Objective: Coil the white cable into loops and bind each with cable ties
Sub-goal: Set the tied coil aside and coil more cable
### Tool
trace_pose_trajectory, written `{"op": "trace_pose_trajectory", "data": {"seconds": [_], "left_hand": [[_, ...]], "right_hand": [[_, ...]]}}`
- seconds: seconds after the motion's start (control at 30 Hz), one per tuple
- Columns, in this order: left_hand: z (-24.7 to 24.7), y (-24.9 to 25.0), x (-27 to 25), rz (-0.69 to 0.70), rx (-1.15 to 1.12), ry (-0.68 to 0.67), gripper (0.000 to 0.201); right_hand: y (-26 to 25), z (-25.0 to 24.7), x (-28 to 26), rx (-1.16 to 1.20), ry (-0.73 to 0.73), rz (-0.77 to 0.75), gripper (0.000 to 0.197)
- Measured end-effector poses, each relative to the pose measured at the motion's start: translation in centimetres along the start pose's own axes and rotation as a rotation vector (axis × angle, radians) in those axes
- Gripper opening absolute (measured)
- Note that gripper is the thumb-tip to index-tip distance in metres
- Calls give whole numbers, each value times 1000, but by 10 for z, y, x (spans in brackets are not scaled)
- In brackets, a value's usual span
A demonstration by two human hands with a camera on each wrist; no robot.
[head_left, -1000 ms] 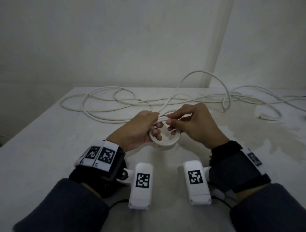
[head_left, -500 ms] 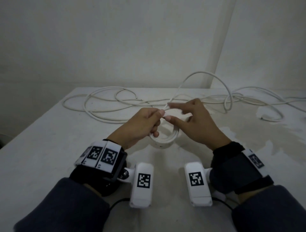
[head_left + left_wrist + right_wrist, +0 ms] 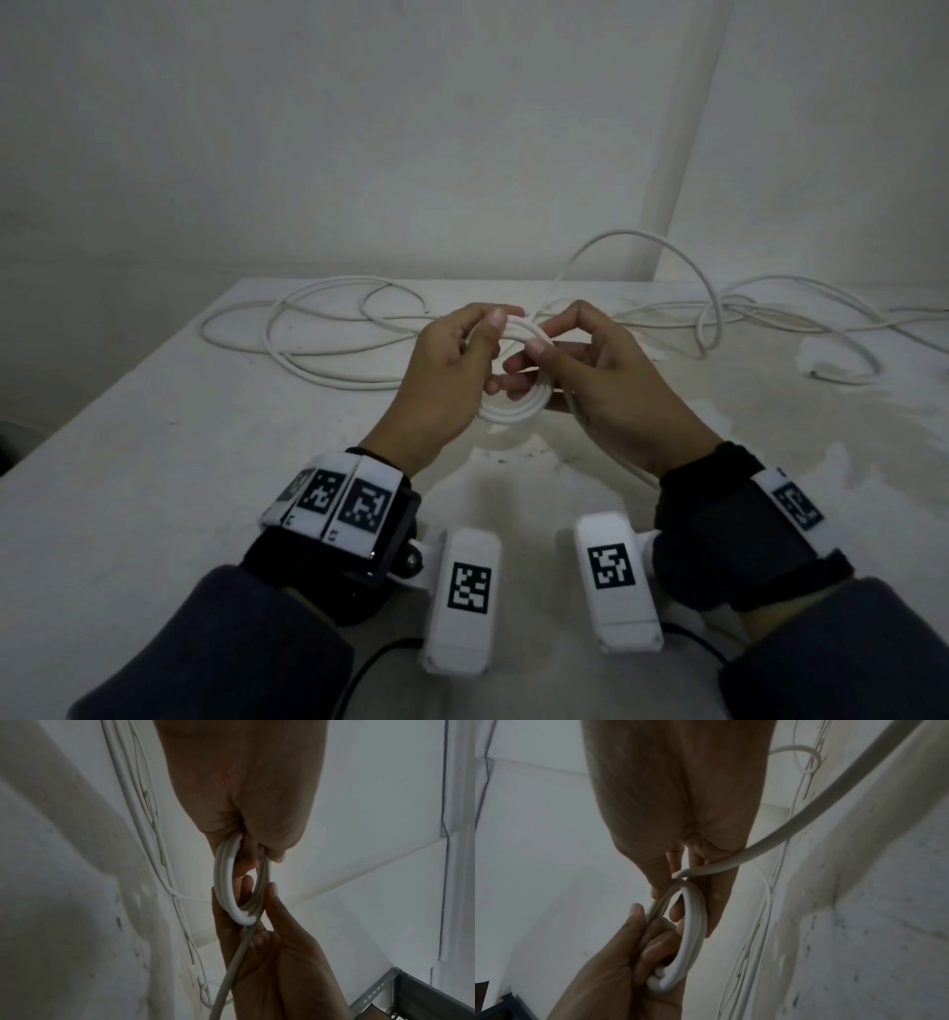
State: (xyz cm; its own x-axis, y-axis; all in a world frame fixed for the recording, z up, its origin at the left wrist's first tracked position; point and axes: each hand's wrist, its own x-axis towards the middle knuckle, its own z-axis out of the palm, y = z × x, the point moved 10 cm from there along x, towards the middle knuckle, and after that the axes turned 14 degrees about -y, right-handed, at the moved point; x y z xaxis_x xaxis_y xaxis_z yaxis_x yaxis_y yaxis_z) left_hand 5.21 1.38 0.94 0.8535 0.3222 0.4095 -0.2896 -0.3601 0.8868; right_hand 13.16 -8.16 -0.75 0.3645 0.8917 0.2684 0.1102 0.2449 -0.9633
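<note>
One table [image 3: 154,462] is carrying one white cable [image 3: 318,354] sprawling along its far side. Two hands are holding one small coil [image 3: 518,406] above it: the left hand [image 3: 452,370] is gripping its left side, the right hand [image 3: 606,380] is pinching its right side.

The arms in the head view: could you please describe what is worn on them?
Both arms wear dark blue sleeves and black wrist wraps banded with white plates printed with black square markers. A white camera block with its own marker sits at each wrist, trailing a thin black cable.
</note>
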Motion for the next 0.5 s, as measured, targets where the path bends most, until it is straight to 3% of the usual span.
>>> {"op": "trace_pose_trajectory", "data": {"seconds": [0.13, 0.2, 0.27, 0.33, 0.4, 0.5], "left_hand": [[3, -1, 1, -34, -96, 14, 25], [9, -16, -1, -155, -341, 0, 34], [34, -33, -8, -342, -566, -161, 52], [68, -43, -21, -483, -575, -426, 53], [92, -43, -32, -508, -500, -624, 37], [98, -41, -33, -455, -421, -678, 16]], "right_hand": [[-8, -5, 1, -2, 69, -106, 9], [-16, -14, -1, 38, 161, -186, 15], [-19, -26, -5, 121, 242, -241, 17], [-18, -32, -6, 181, 279, -253, 16], [-16, -30, -5, 215, 282, -264, 15], [-20, -25, -4, 206, 257, -279, 12]]}}
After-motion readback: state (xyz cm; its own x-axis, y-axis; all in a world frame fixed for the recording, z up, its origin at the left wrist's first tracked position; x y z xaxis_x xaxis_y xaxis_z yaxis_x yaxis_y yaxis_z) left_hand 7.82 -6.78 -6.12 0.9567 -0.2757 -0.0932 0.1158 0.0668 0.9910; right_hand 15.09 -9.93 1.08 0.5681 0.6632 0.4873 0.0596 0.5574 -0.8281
